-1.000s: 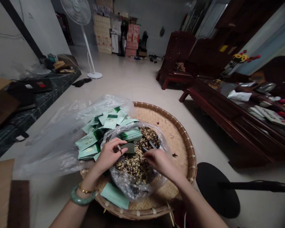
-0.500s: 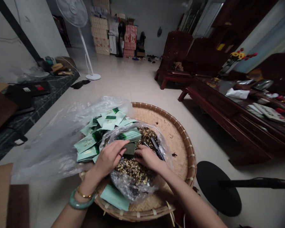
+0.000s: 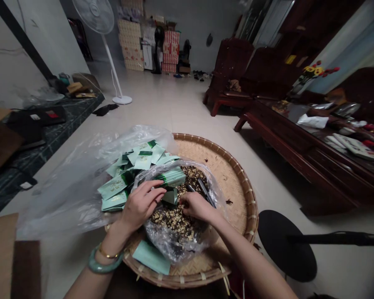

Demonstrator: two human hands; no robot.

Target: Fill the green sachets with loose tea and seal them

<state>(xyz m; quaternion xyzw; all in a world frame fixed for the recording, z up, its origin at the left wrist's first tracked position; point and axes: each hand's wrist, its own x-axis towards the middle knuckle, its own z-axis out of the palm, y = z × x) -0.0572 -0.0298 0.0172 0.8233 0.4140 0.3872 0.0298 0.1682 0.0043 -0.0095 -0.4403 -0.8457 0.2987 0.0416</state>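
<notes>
tiled floor (image 3: pixel 174 108) runs back behind our woven bamboo tray (image 3: pixel 237 182), where a clear plastic bag (image 3: pixel 171 245) holds a dark, speckled dried mix (image 3: pixel 171 220). green sachets (image 3: pixel 124 178) lie heaped beside it, partly under the bag's edge. our left hand (image 3: pixel 140 206) curls beside a pale sachet (image 3: pixel 171 196), which now stands more upright than before. our right hand (image 3: pixel 198 206) curls down at the mix. we cannot tell whether either hand pinches anything.
</notes>
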